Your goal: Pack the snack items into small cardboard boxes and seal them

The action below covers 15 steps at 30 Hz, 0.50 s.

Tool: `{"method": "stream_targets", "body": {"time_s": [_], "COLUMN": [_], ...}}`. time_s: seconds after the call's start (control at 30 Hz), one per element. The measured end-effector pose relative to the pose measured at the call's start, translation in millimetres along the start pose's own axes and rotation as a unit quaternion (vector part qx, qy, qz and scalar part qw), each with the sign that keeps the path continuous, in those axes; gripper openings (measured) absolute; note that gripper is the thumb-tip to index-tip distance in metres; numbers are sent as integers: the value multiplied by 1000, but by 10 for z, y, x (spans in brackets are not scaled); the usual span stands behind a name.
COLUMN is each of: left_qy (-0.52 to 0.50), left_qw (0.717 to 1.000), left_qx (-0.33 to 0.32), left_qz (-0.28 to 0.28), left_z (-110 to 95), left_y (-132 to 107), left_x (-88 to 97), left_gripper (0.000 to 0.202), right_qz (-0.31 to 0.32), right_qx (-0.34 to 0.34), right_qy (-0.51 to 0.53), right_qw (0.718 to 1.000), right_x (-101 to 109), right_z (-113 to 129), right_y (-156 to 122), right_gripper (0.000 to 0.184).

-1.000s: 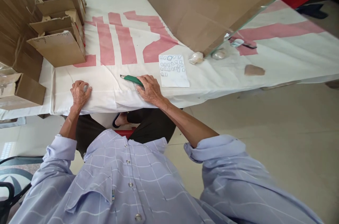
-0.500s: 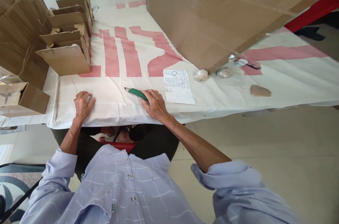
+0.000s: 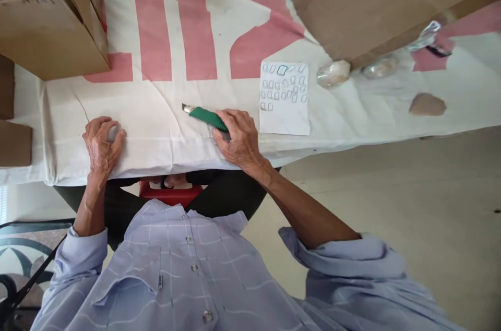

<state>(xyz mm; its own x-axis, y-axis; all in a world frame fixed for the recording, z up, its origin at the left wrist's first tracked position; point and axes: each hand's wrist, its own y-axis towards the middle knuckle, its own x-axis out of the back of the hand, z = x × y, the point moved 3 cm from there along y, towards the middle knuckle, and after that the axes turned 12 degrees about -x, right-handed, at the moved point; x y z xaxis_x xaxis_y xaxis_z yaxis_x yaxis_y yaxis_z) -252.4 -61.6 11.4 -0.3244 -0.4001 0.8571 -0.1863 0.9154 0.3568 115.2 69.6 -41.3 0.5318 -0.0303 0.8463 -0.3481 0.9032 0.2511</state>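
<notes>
Fingers of right hand (image 3: pixel 238 139) clasp green utility knife (image 3: pixel 206 116); left hand (image 3: pixel 99 145) curls around small grey object (image 3: pixel 112 133) on tablecloth (image 3: pixel 156 106).

Bright even daylight, soft shadows, edges seemingly warped

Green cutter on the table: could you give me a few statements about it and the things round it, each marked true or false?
1. The right hand lies over the handle of the green cutter. True.
2. The cutter's blade tip points at the person's body. False: it points away, up and to the left across the cloth.
3. A white sheet printed with small squares lies just right of the right hand. True.
4. The left hand hangs in the air above the table. False: it rests on the cloth, curled over a small grey thing.
</notes>
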Motion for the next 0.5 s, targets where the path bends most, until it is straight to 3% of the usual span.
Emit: {"method": "stream_targets", "body": {"time_s": [0.17, 0.27, 0.33, 0.4, 0.47, 0.5], "left_qy": [-46, -86, -99, -114, -143, -157], "left_qw": [999, 995, 993, 990, 985, 981], "left_qx": [-9, -30, -35, -28, -23, -25], "left_qz": [-13, -41, -57, -74, -98, -112], "left_z": [106, 183, 177, 98, -51, -143], "left_y": [13, 17, -8, -86, -239, -343], "left_x": [-73, -100, -52, 70, 236, 315], "left_gripper": [24, 23, 23, 18, 10, 12], "right_qz": [-29, -14, 62, 204, 350, 388], "right_qx": [23, 90, 149, 166, 83, 40], "right_qy": [9, 46, 83, 92, 69, 63], "right_qw": [999, 995, 983, 960, 931, 919], "right_x": [179, 237, 138, -104, -416, -552], "right_z": [45, 271, 503, 714, 817, 839], "right_y": [-51, -345, -644, -922, -1088, -1119], "right_gripper": [41, 31, 26, 26, 25, 20]}}
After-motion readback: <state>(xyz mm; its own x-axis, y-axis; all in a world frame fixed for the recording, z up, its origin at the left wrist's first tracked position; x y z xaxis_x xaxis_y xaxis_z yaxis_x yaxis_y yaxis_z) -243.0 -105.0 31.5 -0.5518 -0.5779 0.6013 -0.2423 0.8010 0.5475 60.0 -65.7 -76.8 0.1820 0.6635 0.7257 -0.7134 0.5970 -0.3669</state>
